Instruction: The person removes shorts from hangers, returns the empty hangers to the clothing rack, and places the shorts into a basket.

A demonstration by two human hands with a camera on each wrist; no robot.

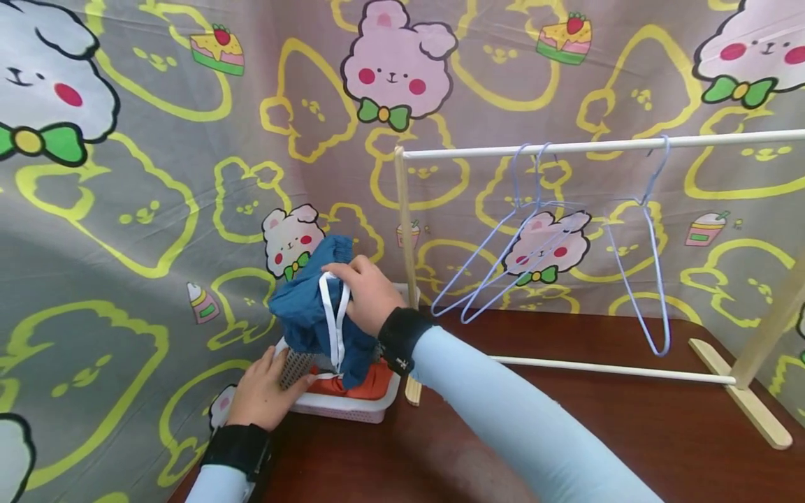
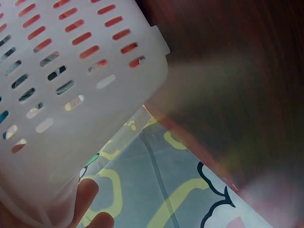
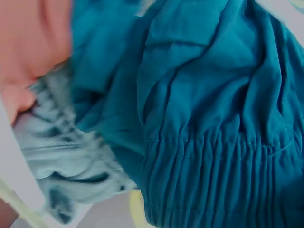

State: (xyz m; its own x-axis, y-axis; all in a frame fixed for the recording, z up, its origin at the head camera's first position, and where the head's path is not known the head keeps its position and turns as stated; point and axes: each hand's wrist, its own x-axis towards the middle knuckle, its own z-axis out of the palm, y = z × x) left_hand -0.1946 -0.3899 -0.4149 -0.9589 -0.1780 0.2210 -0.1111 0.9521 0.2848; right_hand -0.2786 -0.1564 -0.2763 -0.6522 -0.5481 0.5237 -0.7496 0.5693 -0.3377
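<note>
Blue pants (image 1: 302,300) with a white drawstring (image 1: 333,321) hang bunched over the white basket (image 1: 339,411), pinched near the top by my right hand (image 1: 372,293). Their gathered elastic band (image 3: 213,175) fills much of the right wrist view. My left hand (image 1: 264,391) grips the basket's near left rim, thumb toward the inside. In the left wrist view, its fingers (image 2: 88,197) show past the slotted basket wall (image 2: 118,90). Inside the basket lies orange-red cloth (image 1: 371,384). Pale blue denim (image 3: 76,152) shows beneath the pants in the right wrist view.
Right of the basket stands a rack with a white top rail (image 1: 465,151), a wooden post (image 1: 405,223) and a low white bar (image 1: 604,368). Several lilac hangers (image 1: 658,279) hang from it. Patterned curtain (image 1: 157,230) borders the brown tabletop (image 1: 459,447) at left and back.
</note>
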